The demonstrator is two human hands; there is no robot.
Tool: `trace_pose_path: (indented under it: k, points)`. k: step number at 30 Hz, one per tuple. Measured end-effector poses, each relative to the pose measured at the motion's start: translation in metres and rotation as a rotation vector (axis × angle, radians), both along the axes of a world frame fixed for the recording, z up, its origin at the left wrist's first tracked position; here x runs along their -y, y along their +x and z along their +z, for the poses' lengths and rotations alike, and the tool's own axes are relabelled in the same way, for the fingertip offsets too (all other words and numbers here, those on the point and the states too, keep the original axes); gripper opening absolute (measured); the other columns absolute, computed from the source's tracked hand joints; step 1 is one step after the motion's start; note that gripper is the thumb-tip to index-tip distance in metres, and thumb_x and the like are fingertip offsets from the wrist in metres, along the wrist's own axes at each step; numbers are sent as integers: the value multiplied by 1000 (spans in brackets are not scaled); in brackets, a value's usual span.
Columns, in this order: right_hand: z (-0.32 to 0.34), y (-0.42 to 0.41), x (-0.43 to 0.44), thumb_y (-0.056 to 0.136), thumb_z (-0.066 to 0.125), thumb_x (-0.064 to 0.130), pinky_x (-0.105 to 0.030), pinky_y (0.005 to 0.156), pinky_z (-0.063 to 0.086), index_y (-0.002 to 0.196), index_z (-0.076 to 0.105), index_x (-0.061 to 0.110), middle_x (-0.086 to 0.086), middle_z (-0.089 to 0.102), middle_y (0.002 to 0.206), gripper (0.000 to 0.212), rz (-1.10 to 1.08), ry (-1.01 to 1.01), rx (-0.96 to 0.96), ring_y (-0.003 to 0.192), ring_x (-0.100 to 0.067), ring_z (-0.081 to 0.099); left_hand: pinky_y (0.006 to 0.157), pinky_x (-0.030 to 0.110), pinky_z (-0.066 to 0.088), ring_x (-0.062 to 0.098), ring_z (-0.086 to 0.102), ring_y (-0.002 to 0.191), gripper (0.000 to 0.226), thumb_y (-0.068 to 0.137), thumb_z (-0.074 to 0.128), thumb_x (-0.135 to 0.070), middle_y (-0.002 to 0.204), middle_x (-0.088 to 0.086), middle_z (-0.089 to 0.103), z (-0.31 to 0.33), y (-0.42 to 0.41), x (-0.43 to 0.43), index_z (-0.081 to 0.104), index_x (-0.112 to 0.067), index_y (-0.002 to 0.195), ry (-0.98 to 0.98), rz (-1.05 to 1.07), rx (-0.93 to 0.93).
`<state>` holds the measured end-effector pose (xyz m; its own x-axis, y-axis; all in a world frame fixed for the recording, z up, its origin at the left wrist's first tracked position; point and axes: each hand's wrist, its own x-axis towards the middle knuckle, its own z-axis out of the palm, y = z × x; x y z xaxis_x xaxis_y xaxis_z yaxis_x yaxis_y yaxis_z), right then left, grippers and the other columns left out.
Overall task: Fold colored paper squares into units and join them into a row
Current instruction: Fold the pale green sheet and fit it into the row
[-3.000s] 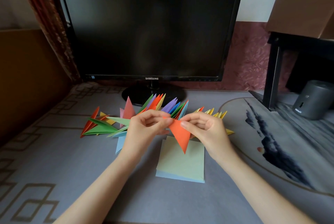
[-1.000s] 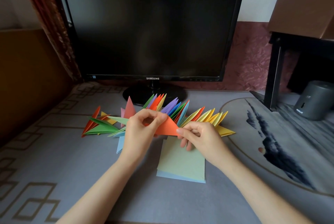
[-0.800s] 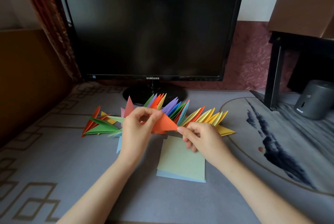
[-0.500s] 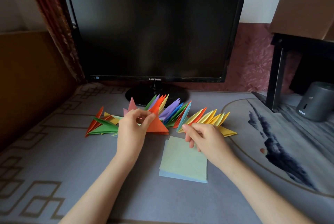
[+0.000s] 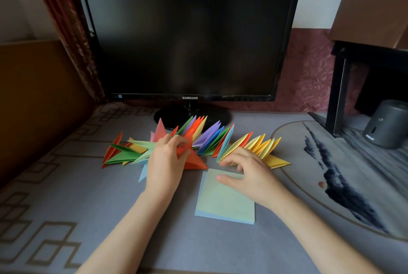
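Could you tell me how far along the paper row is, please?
Done: many coloured units stand packed in a row. In hand: the left hand grips an orange unit at the row. Left: the right hand hovers open over a stack of unfolded squares.

The row of folded paper units [image 5: 209, 139] is running orange, green, yellow, pink, purple, blue, then yellow again. The folded triangular paper unit [image 5: 195, 162] is showing orange. The stack of paper squares [image 5: 223, 203] is showing pale green over light blue. The grey counter [image 5: 99, 207] is carrying brown angular line-work at left, dark ink-wash strokes at right.
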<state>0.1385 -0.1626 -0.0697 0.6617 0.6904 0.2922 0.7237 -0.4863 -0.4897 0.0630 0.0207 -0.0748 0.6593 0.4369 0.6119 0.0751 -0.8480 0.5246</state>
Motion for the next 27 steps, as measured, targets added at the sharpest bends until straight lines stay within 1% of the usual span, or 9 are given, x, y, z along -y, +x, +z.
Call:
trace_pose_path:
  k: [2, 5, 8, 10, 14, 17, 20, 23, 27]
  points:
    - [-3, 1, 1, 77, 67, 53, -22, 92, 38, 116, 61, 28, 16, 47, 105, 47, 23, -60, 31, 102, 0, 40, 66, 32, 49, 22, 57, 83, 17, 76, 76, -7, 90, 2, 66, 0, 1, 0, 71, -14, 92, 60, -13, 38]
    - [-5, 2, 1, 76, 66, 56, -24, 98, 33, 122, 59, 25, 13, 48, 108, 56, 24, -106, 48, 107, -4, 33, 67, 32, 50, 20, 57, 86, 15, 79, 75, -11, 91, 0, 66, 1, 0, 1, 72, -16, 93, 110, -67, 89]
    - [-4, 2, 0, 74, 70, 53, -23, 96, 33, 117, 64, 24, 13, 52, 104, 52, 22, -75, 45, 102, -3, 31, 71, 26, 50, 13, 58, 86, 12, 84, 70, -16, 91, -5, 64, 4, -1, 5, 72, -19, 95, 113, -200, 121]
    - [-4, 3, 0, 71, 73, 50, -25, 94, 35, 109, 66, 24, 14, 53, 101, 47, 17, -50, 30, 99, -3, 32, 72, 27, 53, 7, 60, 83, 11, 87, 65, -20, 93, -11, 62, 4, -2, 9, 72, -21, 96, 60, -322, 80]
    - [0, 2, 0, 71, 78, 36, -28, 92, 38, 88, 59, 31, 17, 52, 95, 26, 12, 10, -8, 101, -4, 38, 76, 24, 53, 5, 61, 88, 18, 89, 60, -30, 96, -14, 60, 3, -2, 17, 72, -21, 98, -36, -469, -2]
    - [2, 1, -1, 74, 77, 27, -18, 81, 39, 73, 55, 35, 15, 47, 89, 24, -44, 146, -45, 90, 1, 47, 76, 15, 50, 4, 61, 90, 19, 87, 61, -30, 97, -13, 63, 6, -3, 20, 72, -20, 99, -140, -515, -14]
    - [7, -1, -1, 79, 74, 23, -10, 62, 35, 75, 60, 25, 9, 60, 80, 14, -62, 316, -165, 73, 3, 53, 75, 14, 50, 3, 64, 89, 23, 82, 64, -37, 100, -13, 68, 9, -6, 23, 68, -27, 102, -282, -545, -52]
    - [10, -1, 0, 81, 72, 19, -13, 60, 38, 78, 61, 17, 2, 66, 73, 12, -34, 495, -304, 69, -5, 59, 77, 17, 51, 3, 66, 88, 32, 74, 68, -45, 94, -12, 71, 12, -10, 27, 65, -36, 104, -453, -557, -97]
    - [14, 1, 1, 80, 71, 9, -15, 58, 39, 76, 58, 14, 2, 62, 64, 15, -36, 687, -414, 61, -7, 55, 74, 19, 54, 5, 68, 82, 36, 70, 81, -31, 89, -9, 73, 13, -8, 28, 64, -36, 102, -531, -538, -144]
